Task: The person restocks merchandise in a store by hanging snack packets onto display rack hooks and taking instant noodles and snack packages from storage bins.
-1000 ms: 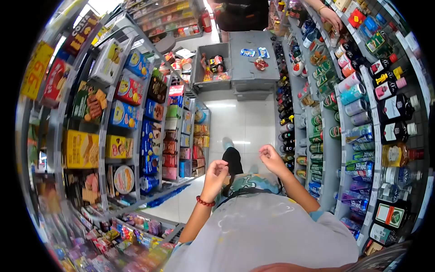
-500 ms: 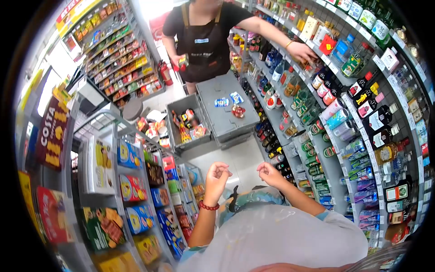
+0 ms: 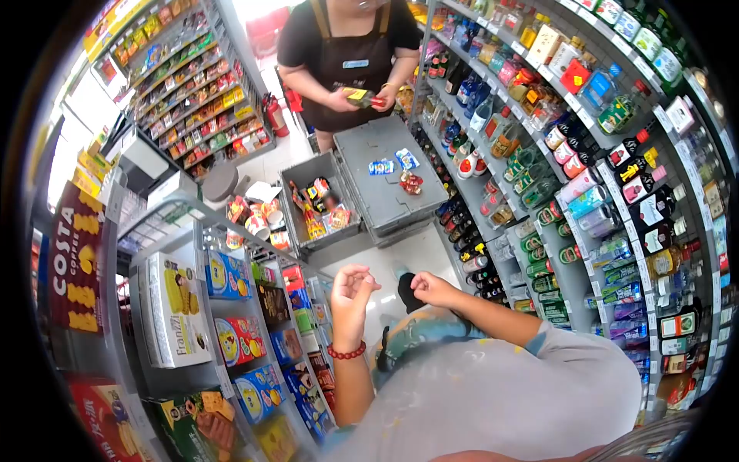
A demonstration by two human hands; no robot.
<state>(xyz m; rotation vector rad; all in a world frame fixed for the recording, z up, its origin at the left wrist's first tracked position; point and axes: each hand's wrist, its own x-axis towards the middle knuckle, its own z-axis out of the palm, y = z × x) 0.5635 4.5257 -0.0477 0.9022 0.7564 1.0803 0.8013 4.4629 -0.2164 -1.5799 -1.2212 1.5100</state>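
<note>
My left hand (image 3: 352,299), with a red bead bracelet (image 3: 346,351) at its wrist, is raised in front of my body with loosely curled fingers and nothing visible in it. Level with it, my right hand (image 3: 433,291) is bent into a loose fist, and no object shows there. The hands are apart, above the pale floor (image 3: 389,266). Beyond them stands a grey crate with a closed lid (image 3: 369,158), bearing two blue-and-white packets (image 3: 381,167) and a red packet (image 3: 411,182). An open grey crate (image 3: 327,240) beside it contains several packaged goods.
A co-worker in a brown apron (image 3: 356,81) stands behind the crates, holding a small bottle (image 3: 360,96). Bottle shelves (image 3: 493,212) line the right. Boxed snacks (image 3: 239,339) fill the left shelves. Cup-shaped packages (image 3: 258,223) lie near a stool (image 3: 221,183). A fire extinguisher (image 3: 275,115) stands behind.
The co-worker's arm has come back from the right shelf, and both their hands are now at the bottle. My hands have shifted slightly left. A dark shoe now shows below my right hand.
</note>
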